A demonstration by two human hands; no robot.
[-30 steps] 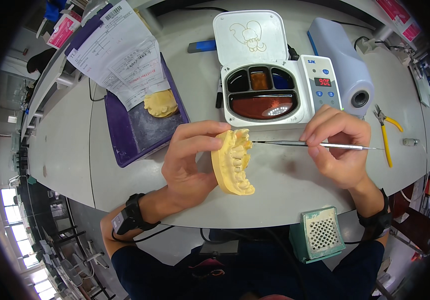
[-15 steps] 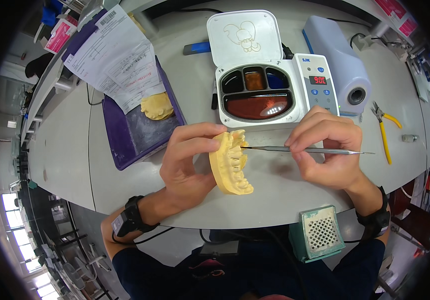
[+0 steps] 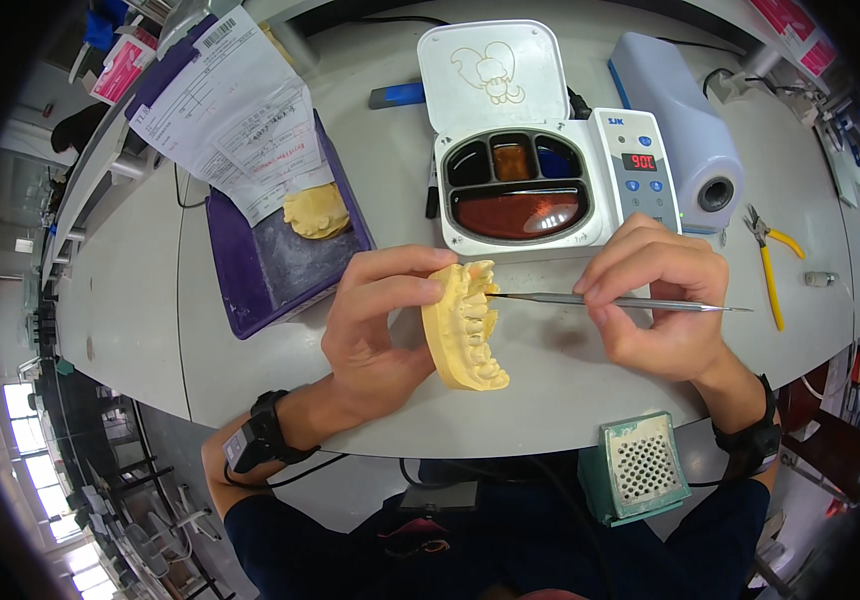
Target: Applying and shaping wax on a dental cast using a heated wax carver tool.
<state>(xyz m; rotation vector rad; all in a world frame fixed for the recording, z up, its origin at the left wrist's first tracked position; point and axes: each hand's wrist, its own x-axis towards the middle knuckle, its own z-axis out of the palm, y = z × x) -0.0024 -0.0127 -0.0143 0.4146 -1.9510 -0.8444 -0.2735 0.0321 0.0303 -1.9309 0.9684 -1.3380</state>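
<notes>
My left hand (image 3: pixel 375 335) is closed round a yellow plaster dental model (image 3: pixel 458 340), held above the front of the bench with its row of teeth facing right. In the fingers of my right hand (image 3: pixel 658 295) lies a thin metal wax carving tool (image 3: pixel 550 298), gripped like a pen. Its dark tip meets the upper teeth of the model; whether it presses on them I cannot tell. Just beyond my hands stands a white wax heater (image 3: pixel 515 245) with its lid up. Its wells hold dark, amber, blue and red-brown wax (image 3: pixel 520 212).
At the left, a purple tray (image 3: pixel 250 315) holds papers (image 3: pixel 240 120) and another plaster piece (image 3: pixel 316 211). A bluish-grey device (image 3: pixel 670 120) stands at the back right. Yellow-handled pliers (image 3: pixel 770 280) and a small glass jar (image 3: pixel 821 279) lie right. A green perforated box (image 3: pixel 640 470) sits at the front edge.
Almost nothing differs. The whole scene sits slightly further right in the picture, and both hands keep their hold on the model and the tool.
</notes>
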